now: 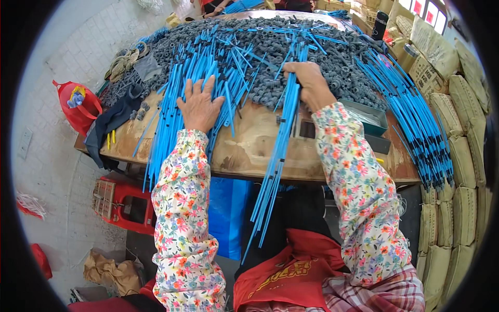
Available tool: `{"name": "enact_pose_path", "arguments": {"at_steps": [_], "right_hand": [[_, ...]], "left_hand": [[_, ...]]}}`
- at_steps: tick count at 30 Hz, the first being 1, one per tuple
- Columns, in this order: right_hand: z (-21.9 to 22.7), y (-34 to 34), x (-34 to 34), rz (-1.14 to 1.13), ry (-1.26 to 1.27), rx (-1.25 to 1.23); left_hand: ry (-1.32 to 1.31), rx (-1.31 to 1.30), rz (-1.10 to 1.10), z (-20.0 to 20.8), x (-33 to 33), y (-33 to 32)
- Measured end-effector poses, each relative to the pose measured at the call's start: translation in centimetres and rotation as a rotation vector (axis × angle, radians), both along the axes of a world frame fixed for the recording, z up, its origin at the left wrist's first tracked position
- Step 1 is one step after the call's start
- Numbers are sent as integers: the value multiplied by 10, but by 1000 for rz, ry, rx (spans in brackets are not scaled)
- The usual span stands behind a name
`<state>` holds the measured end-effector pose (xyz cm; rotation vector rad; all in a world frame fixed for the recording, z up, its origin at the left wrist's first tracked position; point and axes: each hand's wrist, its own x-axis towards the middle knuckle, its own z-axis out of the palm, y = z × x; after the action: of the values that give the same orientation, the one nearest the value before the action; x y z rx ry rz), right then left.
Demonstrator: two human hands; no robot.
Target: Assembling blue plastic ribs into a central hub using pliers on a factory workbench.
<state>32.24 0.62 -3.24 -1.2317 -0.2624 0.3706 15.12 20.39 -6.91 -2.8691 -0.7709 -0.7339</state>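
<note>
My right hand [307, 82] is wrapped round the upper part of a bundle of long thin blue plastic strips [275, 156]. The bundle hangs over the table's front edge toward my lap, with small black pieces on some strips. Fingers spread, my left hand [200, 105] rests on a wide pile of similar blue strips [171, 117] to the left. That pile's lower ends also stick out past the edge. Behind both hands lies a large heap of small dark grey ring-like plastic parts [332, 65].
On the right, more blue strips with black pieces [410, 119] overhang the wooden table [244, 148]. A green tray [371, 122] sits beside my right forearm. Stacked sacks [460, 156] line the right side. A red bag [77, 106] and red stool [130, 205] are at left.
</note>
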Motion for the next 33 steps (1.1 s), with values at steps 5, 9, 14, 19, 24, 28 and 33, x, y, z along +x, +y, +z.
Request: {"name": "enact_pose_path", "arguments": {"at_steps": [5, 9, 14, 19, 24, 28, 33], "right_hand": [[22, -55, -2, 373, 46, 157], [34, -67, -21, 557, -10, 46], [27, -67, -67, 550, -60, -129], [6, -68, -113, 618, 46, -39], [-21, -70, -134, 661, 10, 6], [-41, -81, -145, 657, -80, -6], [-51, -104, -159, 559, -61, -9]], "left_hand": [[-44, 45, 16, -1, 6, -4], [-159, 150, 33, 13, 5, -18], [-574, -661, -380, 46, -14, -52], [-574, -1594, -457, 56, -36, -98], [-658, -1697, -542, 54, -34, -100], [-749, -1841, -570, 39, -32, -99], [-748, -1759, -445, 27, -38, -107]]}}
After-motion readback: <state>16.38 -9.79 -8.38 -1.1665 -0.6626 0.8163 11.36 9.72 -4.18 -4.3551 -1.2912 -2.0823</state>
